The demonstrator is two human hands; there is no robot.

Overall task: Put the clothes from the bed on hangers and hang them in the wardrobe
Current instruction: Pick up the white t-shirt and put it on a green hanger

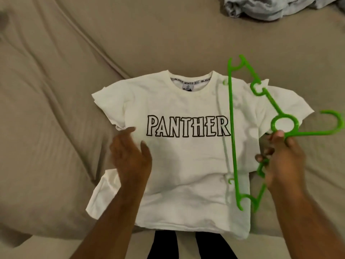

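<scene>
A white T-shirt (186, 165) with the word PANTHER printed across its chest lies flat on the bed, collar pointing away from me. My right hand (281, 161) grips a bright green plastic hanger (232, 128) near its ring and hook, holding it over the shirt's right side with the long bar running up and down. My left hand (130, 156) hovers with relaxed fingers over the shirt's left side, holding nothing.
The bed is covered by a beige sheet (56, 109) with long creases. A crumpled light grey garment (270, 8) lies at the far right edge. Dark trouser legs (164, 245) show at the near edge below the shirt.
</scene>
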